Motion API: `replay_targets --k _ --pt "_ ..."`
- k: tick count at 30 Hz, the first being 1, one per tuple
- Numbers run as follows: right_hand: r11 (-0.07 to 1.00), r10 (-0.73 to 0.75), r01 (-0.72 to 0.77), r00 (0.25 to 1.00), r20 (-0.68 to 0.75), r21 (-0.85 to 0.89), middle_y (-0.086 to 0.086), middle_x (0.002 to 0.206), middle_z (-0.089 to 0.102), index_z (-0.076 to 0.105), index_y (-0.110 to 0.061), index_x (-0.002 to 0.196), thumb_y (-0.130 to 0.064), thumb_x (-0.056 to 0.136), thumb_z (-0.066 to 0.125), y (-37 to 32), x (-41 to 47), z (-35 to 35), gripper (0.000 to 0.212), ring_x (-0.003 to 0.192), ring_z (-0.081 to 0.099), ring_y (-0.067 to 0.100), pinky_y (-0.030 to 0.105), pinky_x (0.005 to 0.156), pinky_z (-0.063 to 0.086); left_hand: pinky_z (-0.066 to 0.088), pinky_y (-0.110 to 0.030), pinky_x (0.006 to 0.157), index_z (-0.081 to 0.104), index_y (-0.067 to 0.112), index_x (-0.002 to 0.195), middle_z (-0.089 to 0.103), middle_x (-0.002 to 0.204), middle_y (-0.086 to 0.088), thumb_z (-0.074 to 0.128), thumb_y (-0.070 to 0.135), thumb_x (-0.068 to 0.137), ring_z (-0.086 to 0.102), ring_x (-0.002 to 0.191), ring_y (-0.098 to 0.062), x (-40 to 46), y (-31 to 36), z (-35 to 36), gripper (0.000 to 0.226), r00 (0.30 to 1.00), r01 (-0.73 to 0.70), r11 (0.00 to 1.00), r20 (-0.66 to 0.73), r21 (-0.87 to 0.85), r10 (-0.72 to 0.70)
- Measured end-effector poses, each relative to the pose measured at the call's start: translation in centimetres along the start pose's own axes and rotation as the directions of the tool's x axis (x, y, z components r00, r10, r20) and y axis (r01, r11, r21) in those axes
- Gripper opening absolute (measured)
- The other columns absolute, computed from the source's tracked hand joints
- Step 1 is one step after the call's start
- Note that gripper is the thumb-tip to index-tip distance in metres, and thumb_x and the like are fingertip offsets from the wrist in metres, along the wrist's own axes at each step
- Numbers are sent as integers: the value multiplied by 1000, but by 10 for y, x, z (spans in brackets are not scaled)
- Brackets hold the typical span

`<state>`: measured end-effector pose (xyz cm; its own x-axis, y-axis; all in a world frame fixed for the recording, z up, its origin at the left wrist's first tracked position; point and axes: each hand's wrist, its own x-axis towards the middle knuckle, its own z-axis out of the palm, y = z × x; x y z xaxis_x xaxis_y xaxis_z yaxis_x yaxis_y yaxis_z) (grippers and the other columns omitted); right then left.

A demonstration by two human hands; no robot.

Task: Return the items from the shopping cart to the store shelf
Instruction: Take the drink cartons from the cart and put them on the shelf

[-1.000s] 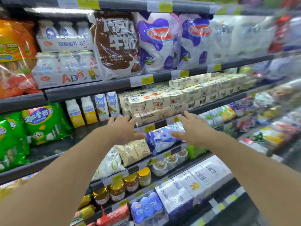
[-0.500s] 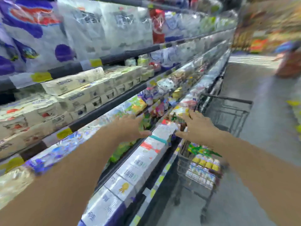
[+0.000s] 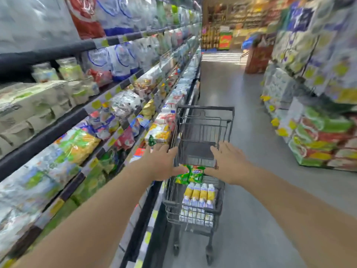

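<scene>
A dark wire shopping cart stands in the aisle close beside the store shelf on the left. Inside it lie a green snack bag and, below that, a pack of yellow-topped small bottles. My left hand and my right hand hover over the cart, one on each side of the green bag, fingers spread and holding nothing. Parts of the bag are hidden behind my hands and the cart's folded seat panel.
The shelf holds bagged snacks, cartons and milk packs on several levels with yellow price tags. On the right stand stacked cases and packed goods. The grey floor runs down the aisle toward a red display.
The view has swung right from the shelf front to the aisle and cart. Both empty hands have moved from the shelf down over the cart's green bag.
</scene>
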<state>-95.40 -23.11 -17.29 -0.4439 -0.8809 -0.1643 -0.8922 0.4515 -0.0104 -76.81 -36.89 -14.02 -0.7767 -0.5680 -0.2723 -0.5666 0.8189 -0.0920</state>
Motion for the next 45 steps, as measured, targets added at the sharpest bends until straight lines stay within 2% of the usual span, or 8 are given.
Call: replay_targets --k 12,17,21,25,34,38,41,45 --pt "980 181 -186 981 73 73 12 162 18 20 -18 155 -64 91 43 21 167 47 82 149 16 29 43 119 19 9 -59 119 9 21 158 12 164 -12 32 77 87 7 151 -32 231 -41 32 93 967 -242 970 86 -11 242" --pt "966 205 -232 958 202 117 13 164 11 17 -15 156 -59 95 41 40 200 108 79 151 7 30 47 122 15 9 -57 120 9 20 158 12 164 -11 30 76 88 6 152 -32 288 -27 94 92 935 -275 960 219 -43 278" --pt "961 191 -243 927 324 130 13 158 25 25 -14 152 -57 94 45 52 230 173 75 144 23 31 45 117 26 11 -56 120 8 19 158 12 164 -13 27 76 88 6 152 -32 323 -12 164 92 907 -267 962 324 -55 270" --pt "952 168 -253 901 399 172 12 142 43 39 -14 141 -53 95 46 54 263 247 61 130 40 31 42 108 36 12 -55 120 8 19 158 12 164 -11 30 73 90 8 152 -31 351 0 242 89 877 -200 972 420 -121 233" --pt "886 252 -429 767 590 179 14 134 50 49 -8 131 -36 97 54 58 304 396 44 125 48 32 38 101 41 19 -50 120 14 19 156 17 163 -10 38 68 92 16 149 -31 397 15 398 85 801 -22 974 579 -226 152" --pt "753 372 -625 662 651 205 13 127 59 60 -5 119 -20 95 55 55 310 457 29 116 57 32 34 93 49 34 -43 112 19 8 153 29 155 -12 48 62 92 30 141 -32 407 18 444 86 783 131 958 619 -256 59" --pt "626 461 -749 581 671 218 16 126 60 61 -5 119 -16 91 59 52 308 491 30 113 61 33 35 88 51 34 -40 111 17 2 152 32 152 -15 51 59 92 35 137 -31 412 20 468 89 755 246 923 656 -296 9" --pt "488 496 -836 503 708 251 18 126 57 54 -4 115 -19 91 62 47 309 517 30 106 61 33 38 86 52 48 -39 97 29 1 142 37 142 -15 61 44 92 49 123 -30 419 27 486 74 699 483 779 712 -400 -68"
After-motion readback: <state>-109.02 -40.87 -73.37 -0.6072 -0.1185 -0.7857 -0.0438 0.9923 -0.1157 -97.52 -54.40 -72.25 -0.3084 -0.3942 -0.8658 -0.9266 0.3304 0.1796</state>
